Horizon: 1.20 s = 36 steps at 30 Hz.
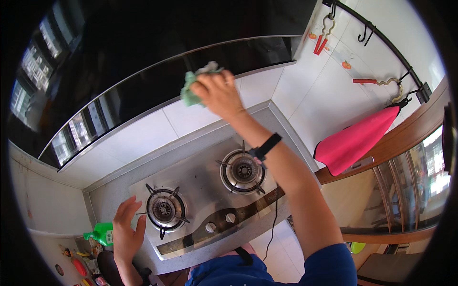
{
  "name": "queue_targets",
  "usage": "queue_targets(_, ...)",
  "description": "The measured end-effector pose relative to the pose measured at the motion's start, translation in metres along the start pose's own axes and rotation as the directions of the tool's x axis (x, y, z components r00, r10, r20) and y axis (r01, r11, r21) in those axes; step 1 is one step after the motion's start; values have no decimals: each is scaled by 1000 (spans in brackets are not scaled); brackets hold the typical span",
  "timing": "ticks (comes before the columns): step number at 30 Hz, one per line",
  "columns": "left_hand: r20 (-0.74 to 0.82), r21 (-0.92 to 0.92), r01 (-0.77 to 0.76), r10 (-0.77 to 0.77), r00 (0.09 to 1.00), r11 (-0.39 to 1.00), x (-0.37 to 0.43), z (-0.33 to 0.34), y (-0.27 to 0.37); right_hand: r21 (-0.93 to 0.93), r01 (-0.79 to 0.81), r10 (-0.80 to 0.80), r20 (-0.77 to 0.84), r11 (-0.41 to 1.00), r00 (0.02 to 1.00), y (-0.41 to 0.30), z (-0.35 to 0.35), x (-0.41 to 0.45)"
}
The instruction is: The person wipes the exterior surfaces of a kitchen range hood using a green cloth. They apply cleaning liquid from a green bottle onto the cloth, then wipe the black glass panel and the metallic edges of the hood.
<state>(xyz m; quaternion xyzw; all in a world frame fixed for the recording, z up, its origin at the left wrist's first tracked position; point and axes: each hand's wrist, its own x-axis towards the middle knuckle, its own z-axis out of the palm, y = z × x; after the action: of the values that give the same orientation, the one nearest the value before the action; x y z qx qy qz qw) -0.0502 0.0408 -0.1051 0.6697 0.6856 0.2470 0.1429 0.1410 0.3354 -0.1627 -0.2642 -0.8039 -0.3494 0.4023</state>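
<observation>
Up at the lower black band of a glossy range hood (150, 73), my right hand (218, 91) is closed around a crumpled green cloth (191, 91). The cloth appears to lie against the hood's surface; exact contact is hard to tell. A dark watch sits on my right wrist. Below is a stainless steel gas stove (200, 189) with a left burner (164, 209) and a right burner (244, 170), each with pot-support prongs. My left hand (128, 227) hovers with fingers apart beside the left burner, holding nothing. Two control knobs (220, 222) face me.
A green pump bottle (103, 234) stands left of my left hand, close to a dark pan (107, 266). On the right wall, a black rail (386, 35) carries red-handled clamps (323, 34) and a pink cloth (357, 139). A wooden-framed glass door (400, 193) borders the right side.
</observation>
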Motion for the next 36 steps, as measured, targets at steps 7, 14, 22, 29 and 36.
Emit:
queue_targets(7, 8, 42, 68, -68, 998, 997, 5, 13, 21, -111, -168, 173, 42, 980, 984, 125, -20, -59)
queue_targets(14, 7, 43, 35, -35, 999, 998, 14, 24, 38, -37, -487, 483, -73, 873, 872, 132, -22, -76)
queue_targets(22, 48, 0, -71, 71, 996, 997, 49, 33, 73, 197, -278, 304, -117, 940, 945, 64, -19, -43)
queue_targets(29, 32, 54, -85, 83, 996, 995, 51, 30, 72, 267, -501, 527, -33, 823, 849, 141, -38, -76)
queue_targets(36, 27, 32, -39, 38, 999, 999, 53, 39, 71, 390, -606, 716, -463, 694, 523, 164, -52, -31)
